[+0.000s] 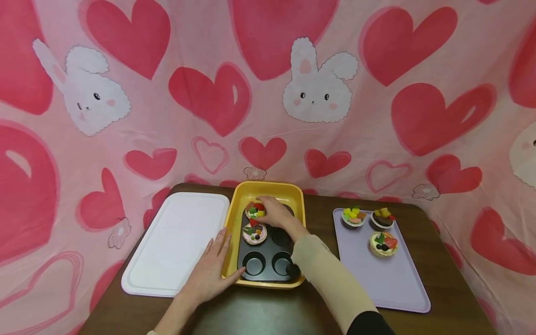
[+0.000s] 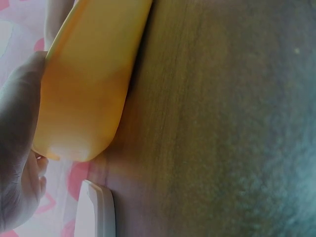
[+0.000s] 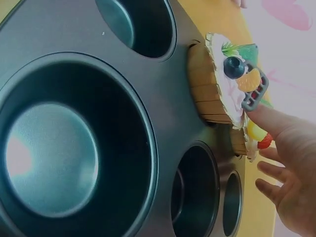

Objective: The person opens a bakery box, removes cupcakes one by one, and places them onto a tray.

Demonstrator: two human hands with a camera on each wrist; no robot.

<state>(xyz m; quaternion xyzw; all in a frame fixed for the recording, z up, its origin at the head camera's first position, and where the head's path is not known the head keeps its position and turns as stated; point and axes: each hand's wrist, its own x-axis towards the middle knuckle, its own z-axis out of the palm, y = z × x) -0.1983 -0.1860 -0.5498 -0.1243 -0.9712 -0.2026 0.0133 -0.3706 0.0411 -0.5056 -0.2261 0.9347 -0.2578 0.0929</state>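
A dark muffin pan [image 1: 268,273] with round cups lies inside a yellow tray [image 1: 299,197]. Two fruit-topped tarts sit in its left column: a far one [image 1: 254,211] and, nearer, a pink-cream tart [image 1: 254,234] with berry and orange pieces. My right hand [image 1: 277,214] reaches over the pan beside the far tart. In the right wrist view its thumb lies near the tarts' toppings and its other fingers are loosely spread; the exact contact is hidden. My left hand [image 1: 211,270] rests against the tray's near left corner, fingers along the left side, thumb at the front rim.
A white board [image 1: 176,242] lies left of the yellow tray. On the right, a lilac tray [image 1: 389,284] carries two dark-cased cupcakes, one yellow-topped [image 1: 353,217] and one chocolate [image 1: 382,218], plus a fruit tart [image 1: 383,244]. A heart-and-bunny cloth [image 1: 268,116] hangs behind the wooden table [image 1: 251,311].
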